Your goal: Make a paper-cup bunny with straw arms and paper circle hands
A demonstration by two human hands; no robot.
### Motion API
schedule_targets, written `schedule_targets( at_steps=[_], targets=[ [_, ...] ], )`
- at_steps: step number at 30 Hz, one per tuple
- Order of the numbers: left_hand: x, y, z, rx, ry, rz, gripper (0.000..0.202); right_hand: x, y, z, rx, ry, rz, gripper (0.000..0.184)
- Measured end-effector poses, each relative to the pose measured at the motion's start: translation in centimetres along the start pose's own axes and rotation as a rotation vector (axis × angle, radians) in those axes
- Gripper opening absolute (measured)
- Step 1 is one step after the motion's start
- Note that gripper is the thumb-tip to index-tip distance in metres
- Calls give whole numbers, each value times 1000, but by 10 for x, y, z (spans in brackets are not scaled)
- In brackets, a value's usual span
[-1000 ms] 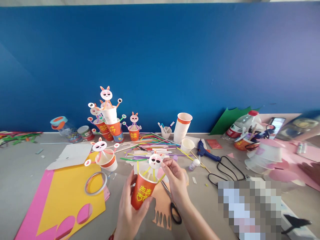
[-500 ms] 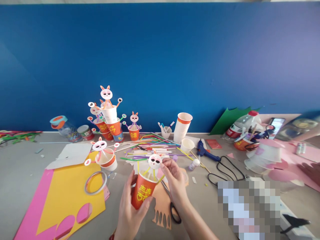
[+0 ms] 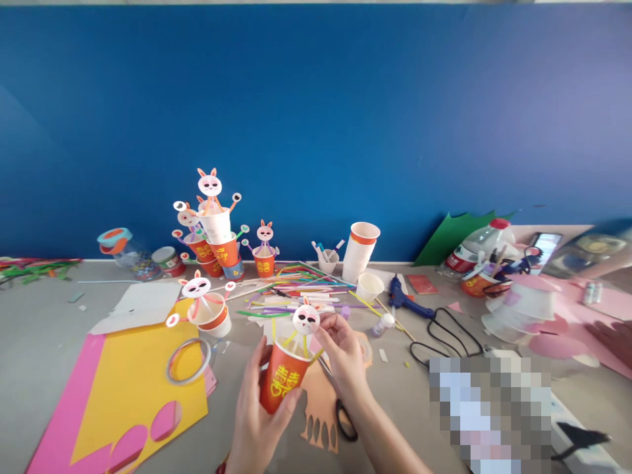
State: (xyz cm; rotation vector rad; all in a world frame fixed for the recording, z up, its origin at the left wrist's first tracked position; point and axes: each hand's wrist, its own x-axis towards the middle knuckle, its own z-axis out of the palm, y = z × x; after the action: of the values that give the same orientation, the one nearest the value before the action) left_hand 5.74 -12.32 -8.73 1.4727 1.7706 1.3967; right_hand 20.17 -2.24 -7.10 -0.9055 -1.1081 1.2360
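My left hand (image 3: 264, 405) is wrapped round a red paper cup (image 3: 285, 378) with yellow characters, tilted a little to the right. Yellow pipe-cleaner strips rise from inside the cup and carry a round white rabbit face (image 3: 306, 319) with closed black eyes and ears. The fingertips of my right hand (image 3: 343, 352) pinch the right edge of that face. Below my hands lie black-handled scissors (image 3: 347, 421) and an orange paper offcut (image 3: 320, 411) with cut-out holes. To the left stands a finished-looking rabbit cup (image 3: 216, 322) with pink arms.
Behind are stacked rabbit cups (image 3: 224, 250), scattered pens and pipe cleaners (image 3: 306, 283), and a tall stack of cups (image 3: 360, 253). A blue glue gun (image 3: 407, 299) with its black cord lies right. Yellow card (image 3: 148, 368) and a tape roll (image 3: 172, 372) lie left. Another person's hand (image 3: 612, 342) rests far right.
Almost nothing has moved. The cup has turned slightly in my left hand, its yellow characters now facing a little more to the right.
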Motion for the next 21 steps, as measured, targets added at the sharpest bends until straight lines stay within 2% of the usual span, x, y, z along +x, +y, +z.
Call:
schedule_targets(
  at_steps=[7, 16, 21],
  targets=[
    [-2, -1, -1, 8, 2, 9, 74, 0, -5, 1, -3, 15, 24, 25],
    [-2, -2, 1, 14, -1, 8, 74, 2, 0, 0, -36, 30, 33, 26],
    [-4, -3, 3, 23, -2, -9, 76, 4, -7, 5, 40, -32, 74, 45]
  ],
)
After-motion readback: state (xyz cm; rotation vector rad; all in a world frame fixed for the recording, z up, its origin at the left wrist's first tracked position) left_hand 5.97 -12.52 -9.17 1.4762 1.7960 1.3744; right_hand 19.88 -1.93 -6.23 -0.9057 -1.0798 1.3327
